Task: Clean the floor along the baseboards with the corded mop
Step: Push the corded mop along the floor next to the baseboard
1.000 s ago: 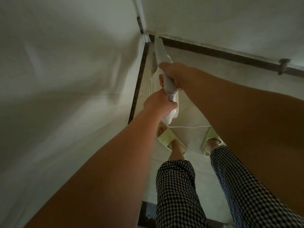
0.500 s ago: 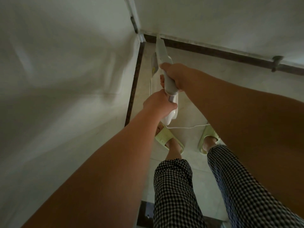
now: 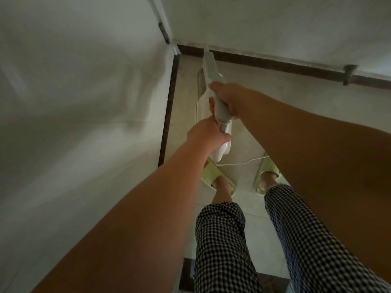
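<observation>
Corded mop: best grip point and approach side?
Grip the mop by its grey handle section, from above and the right, as the right hand does. The left hand grips lower, from the left. The handle slants toward the person; the cord trails below.

The mop (image 3: 213,98) runs forward over the floor (image 3: 285,106) into the corner where the left baseboard (image 3: 168,111) meets the far baseboard (image 3: 275,65). The right hand (image 3: 227,98) grips its handle ahead of the left hand (image 3: 206,134). Its cord (image 3: 241,163) trails right, in front of both slippered feet (image 3: 218,176).
</observation>
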Tool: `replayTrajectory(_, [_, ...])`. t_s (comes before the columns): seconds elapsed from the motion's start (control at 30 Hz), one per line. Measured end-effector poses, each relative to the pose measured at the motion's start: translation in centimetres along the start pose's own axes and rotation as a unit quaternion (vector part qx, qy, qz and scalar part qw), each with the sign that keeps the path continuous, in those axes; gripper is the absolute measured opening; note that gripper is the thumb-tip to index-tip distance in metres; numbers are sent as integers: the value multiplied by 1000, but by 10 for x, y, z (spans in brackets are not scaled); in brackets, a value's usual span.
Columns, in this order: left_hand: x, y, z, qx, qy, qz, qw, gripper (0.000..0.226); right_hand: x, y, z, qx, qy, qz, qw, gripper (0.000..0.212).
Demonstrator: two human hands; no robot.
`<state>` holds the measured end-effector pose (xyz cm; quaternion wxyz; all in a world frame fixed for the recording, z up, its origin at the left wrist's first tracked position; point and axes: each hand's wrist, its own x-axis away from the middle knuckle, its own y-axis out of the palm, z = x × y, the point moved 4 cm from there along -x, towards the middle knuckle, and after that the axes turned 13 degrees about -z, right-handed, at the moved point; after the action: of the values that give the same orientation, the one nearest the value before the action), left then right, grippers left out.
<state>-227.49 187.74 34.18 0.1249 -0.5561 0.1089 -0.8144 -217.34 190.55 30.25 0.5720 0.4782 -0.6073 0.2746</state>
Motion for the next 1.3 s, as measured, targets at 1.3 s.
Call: replayTrajectory(1.3, [1, 39, 56, -40, 17, -23, 999, 43, 22, -70, 19, -46, -15, -1, 999, 31])
